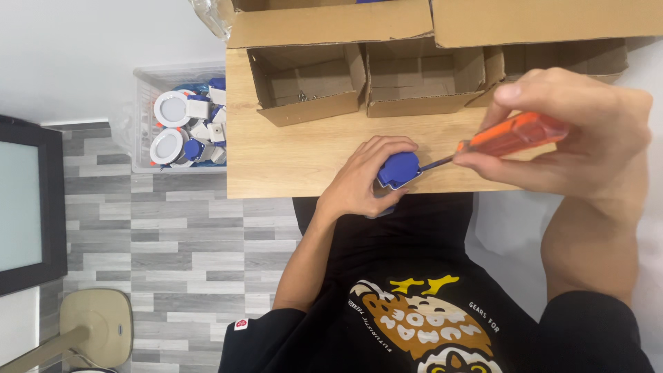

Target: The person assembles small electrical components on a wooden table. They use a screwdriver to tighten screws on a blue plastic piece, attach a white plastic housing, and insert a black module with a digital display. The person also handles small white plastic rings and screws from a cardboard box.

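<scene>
Left hand: The left hand (362,178) is curled around a small blue part (398,169). It holds the part down near the front edge of the table (290,159).
Right hand: The right hand (577,135) is wrapped around the orange handle of a screwdriver (507,138). The thumb and fingers pinch the handle tight.
Blue part: It sits at the near edge of the table, just in front of the person's black shirt (414,290). Most of it peeks out past the left fingers.
Which way: The blue part lies to the left of the right hand and a bit lower. The screwdriver's long line runs from the upper right down to the lower left, and its thin metal tip meets the right side of the part.
Nearer hand: The left hand is right on the part. The right hand is well apart from it and reaches it only through the tool.
Boxes: Open cardboard boxes (307,83) stand in a row at the far side of the table, apart from both hands.
Bin: A clear bin (183,121) with white round pieces and more blue pieces sits on the floor, to the left of the table.
</scene>
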